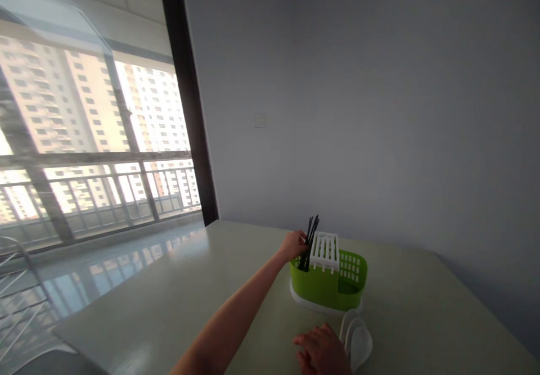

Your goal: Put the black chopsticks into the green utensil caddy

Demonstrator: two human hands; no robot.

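Observation:
My left hand (293,245) reaches to the left end of a green utensil caddy (314,286), its fingers closed around a bundle of black chopsticks (311,239). The lower ends of the chopsticks stand inside the caddy's left compartment, slightly tilted to the right. A white slotted rack (324,248) tops the middle of the caddy, and a white base runs along its bottom. Nearer to me, my right hand (323,349) is low over the table with fingers apart. Several white spoons (360,344) lie fanned just right of it; whether the hand touches them I cannot tell.
The pale table (236,257) extends to a grey wall (379,111) behind the caddy. Large windows (97,111) stand to the left. A metal rack (25,302) is on the floor at the far left, with a grey chair-like edge (59,364) below the table corner.

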